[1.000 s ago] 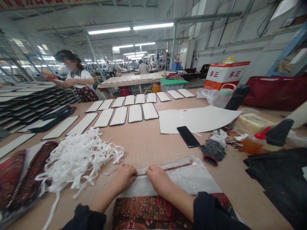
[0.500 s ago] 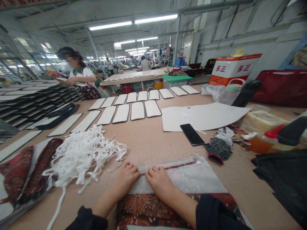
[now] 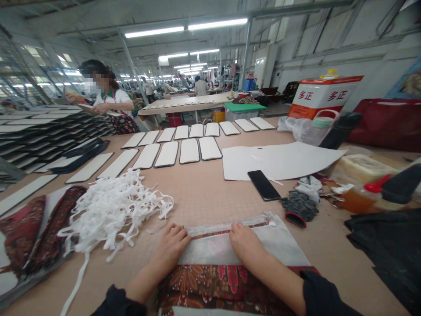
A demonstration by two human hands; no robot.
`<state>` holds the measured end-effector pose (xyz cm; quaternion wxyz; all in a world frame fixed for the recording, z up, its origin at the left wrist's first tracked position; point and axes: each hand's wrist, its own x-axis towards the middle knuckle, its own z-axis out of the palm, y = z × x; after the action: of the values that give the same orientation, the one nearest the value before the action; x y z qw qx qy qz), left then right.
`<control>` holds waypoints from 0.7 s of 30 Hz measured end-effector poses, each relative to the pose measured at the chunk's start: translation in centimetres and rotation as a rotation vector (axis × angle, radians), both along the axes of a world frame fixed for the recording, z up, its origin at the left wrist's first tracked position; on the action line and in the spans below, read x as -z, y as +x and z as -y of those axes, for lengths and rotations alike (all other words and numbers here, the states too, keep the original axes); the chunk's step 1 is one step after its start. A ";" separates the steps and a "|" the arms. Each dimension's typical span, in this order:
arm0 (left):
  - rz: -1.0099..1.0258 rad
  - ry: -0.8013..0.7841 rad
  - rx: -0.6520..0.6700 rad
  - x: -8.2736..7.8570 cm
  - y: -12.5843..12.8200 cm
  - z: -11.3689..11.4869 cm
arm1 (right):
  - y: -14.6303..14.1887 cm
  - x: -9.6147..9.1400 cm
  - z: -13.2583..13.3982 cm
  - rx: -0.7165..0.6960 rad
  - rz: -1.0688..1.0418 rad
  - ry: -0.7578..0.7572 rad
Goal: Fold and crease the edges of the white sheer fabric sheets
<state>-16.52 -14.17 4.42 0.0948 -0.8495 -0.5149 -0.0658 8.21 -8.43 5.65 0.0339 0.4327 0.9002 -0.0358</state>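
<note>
Flat on the table in front of me lies a fabric panel (image 3: 226,278), brown and red floral below, with pale grey backing (image 3: 279,245) above. A narrow patterned strip (image 3: 210,233) runs across the backing in a slot. My left hand (image 3: 174,241) is closed at the strip's left end, fingers curled down onto the cloth. Farther along the strip, my right hand (image 3: 246,243) is also closed on the cloth, its fingertips bent under and partly hidden. Between the two hands a stretch of the strip shows.
White tapes (image 3: 118,210) are heaped left, beside folded patterned fabric (image 3: 49,228). Pale dark-edged panels (image 3: 190,151) lie in rows beyond. A phone (image 3: 263,185), glove (image 3: 301,206), white sheet (image 3: 279,160) and black material (image 3: 388,250) are right. A co-worker (image 3: 115,103) stands far left.
My right hand has slid right along the strip, away from my left hand, uncovering more of it. My left hand stays at nearly the same spot.
</note>
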 end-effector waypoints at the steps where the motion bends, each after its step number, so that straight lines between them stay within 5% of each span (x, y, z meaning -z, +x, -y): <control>1: 0.003 0.005 -0.002 0.1 0.0 0.0 | -1.3 -0.2 0.3 -0.023 -0.038 -0.022; 7: 0.030 0.069 0.012 0.3 -0.3 0.3 | -7.5 1.1 2.0 -0.156 -0.308 -0.020; 12: 0.092 0.146 -0.093 0.3 -1.1 1.8 | -7.8 2.4 2.2 -0.213 -0.293 0.033; 21: 0.144 0.340 -0.176 2.0 -2.1 4.1 | -8.3 0.8 1.9 -0.262 -0.186 -0.015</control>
<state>-18.66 -18.24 2.39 0.2050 -0.7660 -0.5741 -0.2038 -0.10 -10.36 4.83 -0.0420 0.3060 0.9479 -0.0779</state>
